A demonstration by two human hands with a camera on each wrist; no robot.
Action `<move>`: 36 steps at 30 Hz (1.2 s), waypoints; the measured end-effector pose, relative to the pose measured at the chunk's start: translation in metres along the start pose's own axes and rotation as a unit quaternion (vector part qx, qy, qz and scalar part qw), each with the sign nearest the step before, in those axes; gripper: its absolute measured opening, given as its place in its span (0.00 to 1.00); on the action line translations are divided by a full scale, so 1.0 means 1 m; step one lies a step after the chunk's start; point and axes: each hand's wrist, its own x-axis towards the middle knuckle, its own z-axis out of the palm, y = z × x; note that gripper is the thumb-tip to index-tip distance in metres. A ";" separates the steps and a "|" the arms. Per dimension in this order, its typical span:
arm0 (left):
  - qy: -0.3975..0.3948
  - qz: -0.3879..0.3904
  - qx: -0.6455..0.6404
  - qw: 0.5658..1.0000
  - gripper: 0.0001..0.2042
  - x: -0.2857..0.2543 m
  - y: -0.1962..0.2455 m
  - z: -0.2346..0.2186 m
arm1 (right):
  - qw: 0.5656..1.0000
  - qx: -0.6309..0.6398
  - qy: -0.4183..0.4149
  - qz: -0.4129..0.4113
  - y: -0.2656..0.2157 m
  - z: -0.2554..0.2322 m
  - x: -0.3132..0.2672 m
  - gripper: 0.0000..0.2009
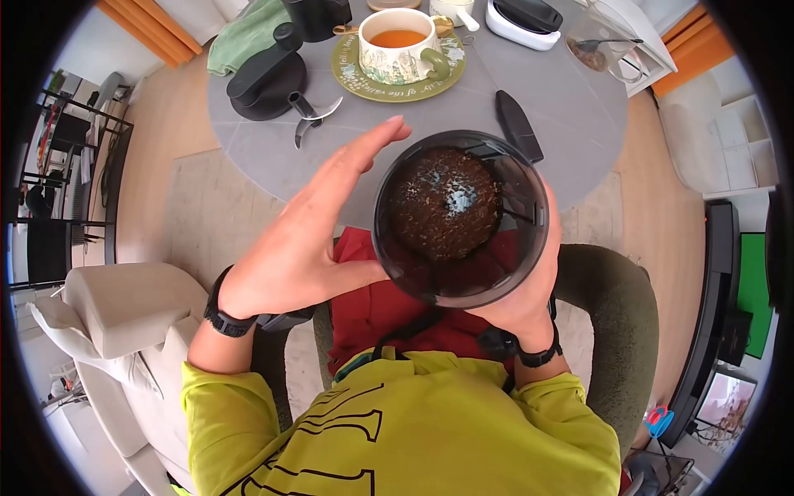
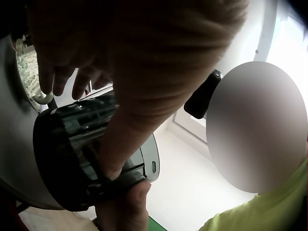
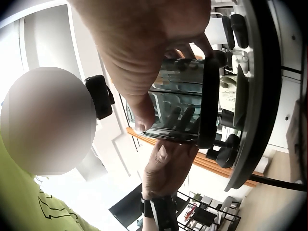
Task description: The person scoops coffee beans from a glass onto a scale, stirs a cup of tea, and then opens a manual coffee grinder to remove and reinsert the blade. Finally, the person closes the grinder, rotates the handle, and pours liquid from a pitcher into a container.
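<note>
My right hand grips a dark see-through chopper bowl from its right side, over my lap. Dark brown grounds lie in the bottom, with a bright patch of light near their middle. On the other side, my left hand has its fingers spread and mostly straight, the thumb at the bowl's wall. The left wrist view shows that thumb along the clear wall, just above the right thumb. A curved chopper blade lies on the table, beside a black lid.
A cup of tea stands on a green plate on the round grey table. A black-handled tool lies beyond the bowl. At the back are a green cloth, a white box-like device and a glass jar.
</note>
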 end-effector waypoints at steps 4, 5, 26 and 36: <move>-0.009 -0.014 -0.002 1.000 0.52 0.000 0.000 -0.002 | 0.999 0.010 0.008 0.032 0.001 -0.005 -0.003 0.58; -0.012 -0.016 0.006 1.000 0.53 0.000 0.000 -0.002 | 0.998 0.019 0.039 0.042 0.006 -0.008 -0.003 0.60; -0.011 -0.009 0.000 1.000 0.50 -0.001 -0.005 -0.001 | 0.997 -0.001 0.008 0.073 0.006 -0.013 -0.003 0.64; -0.035 0.008 0.047 0.998 0.45 0.000 0.002 -0.002 | 0.997 -0.020 -0.027 0.063 0.003 -0.003 -0.007 0.56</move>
